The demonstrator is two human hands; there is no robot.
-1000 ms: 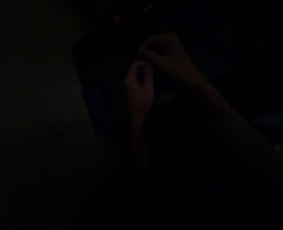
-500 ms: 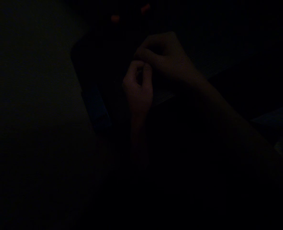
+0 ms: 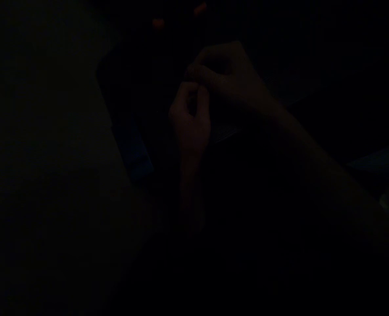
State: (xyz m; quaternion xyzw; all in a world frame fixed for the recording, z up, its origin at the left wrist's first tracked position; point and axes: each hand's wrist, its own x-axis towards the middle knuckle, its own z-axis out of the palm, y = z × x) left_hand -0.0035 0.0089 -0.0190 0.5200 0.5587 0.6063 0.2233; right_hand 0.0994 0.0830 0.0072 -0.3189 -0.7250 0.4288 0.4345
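The head view is very dark. My left hand (image 3: 191, 115) is closed, its thumb and index finger curled into a pinch. Just above and to the right of it, my right hand (image 3: 225, 72) is also closed in a pinch, its fingertips meeting or almost meeting those of the left. Whatever sits between the fingertips, if anything, is too small and dark to make out. Both hands are over a dark surface (image 3: 131, 79) with a rounded corner at its left.
A dark blue flat block (image 3: 133, 151) lies at the left edge of the dark surface. Beyond the hands are two small orange pieces, one to the left (image 3: 158, 23) and one to the right (image 3: 200, 8). A faint bluish strip (image 3: 378, 158) shows at the far right.
The picture has grown darker. Both hands keep nearly the same pinched pose and place, with only a very slight shift.
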